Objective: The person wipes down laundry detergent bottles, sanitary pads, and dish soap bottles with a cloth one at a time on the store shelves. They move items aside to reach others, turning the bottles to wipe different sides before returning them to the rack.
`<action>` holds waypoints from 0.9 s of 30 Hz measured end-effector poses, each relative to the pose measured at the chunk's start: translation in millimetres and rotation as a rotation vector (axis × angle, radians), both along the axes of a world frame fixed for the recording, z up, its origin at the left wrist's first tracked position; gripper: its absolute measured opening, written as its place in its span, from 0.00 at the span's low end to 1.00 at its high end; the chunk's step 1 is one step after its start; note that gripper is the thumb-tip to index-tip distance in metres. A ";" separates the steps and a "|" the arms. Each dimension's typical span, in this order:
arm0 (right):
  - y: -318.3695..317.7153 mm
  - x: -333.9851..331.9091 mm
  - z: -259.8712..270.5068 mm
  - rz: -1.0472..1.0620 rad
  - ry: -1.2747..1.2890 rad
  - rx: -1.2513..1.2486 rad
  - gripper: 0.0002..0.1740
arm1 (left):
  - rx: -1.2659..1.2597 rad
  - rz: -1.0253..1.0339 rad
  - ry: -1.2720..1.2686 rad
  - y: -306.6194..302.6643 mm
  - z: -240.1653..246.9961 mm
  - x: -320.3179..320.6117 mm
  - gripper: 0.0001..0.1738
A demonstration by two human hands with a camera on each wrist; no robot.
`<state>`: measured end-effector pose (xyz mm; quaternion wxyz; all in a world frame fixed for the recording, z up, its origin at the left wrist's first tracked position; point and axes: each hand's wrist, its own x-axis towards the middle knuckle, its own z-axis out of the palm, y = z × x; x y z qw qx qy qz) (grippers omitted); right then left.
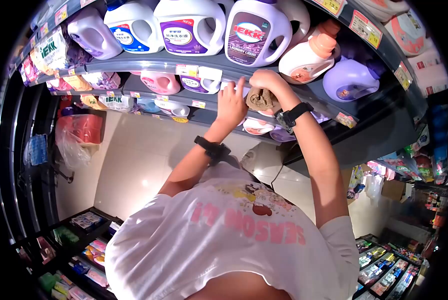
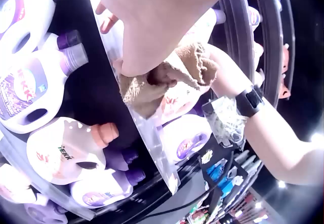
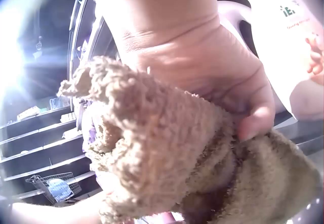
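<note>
1. Hands: two, one left hand [image 1: 232,104] and one right hand [image 1: 268,81].
2. Brown cloths [image 1: 262,99]: one.
3. Black wristbands [image 1: 212,148]: two, one per wrist.
4. Detergent bottles [image 1: 258,37] along the upper shelf's [image 1: 149,64] front, head view: six.
5. White shirts [image 1: 234,240]: one.
6. Shopping carts [image 3: 61,187], right wrist view: one.

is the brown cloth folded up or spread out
Folded up and bunched: the brown cloth shows thick, doubled layers, gripped in the right hand.

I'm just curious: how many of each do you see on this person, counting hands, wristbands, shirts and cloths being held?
Hands: 2
Black wristbands: 2
White shirt: 1
Brown cloth: 1
Total: 6
</note>
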<state>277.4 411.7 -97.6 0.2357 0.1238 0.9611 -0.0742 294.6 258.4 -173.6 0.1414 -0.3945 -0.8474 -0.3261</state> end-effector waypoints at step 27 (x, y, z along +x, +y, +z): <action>-5.0 43.3 3.6 -0.302 0.297 -0.178 0.19 | -0.148 0.100 -0.115 -52.8 -12.7 -41.2 0.49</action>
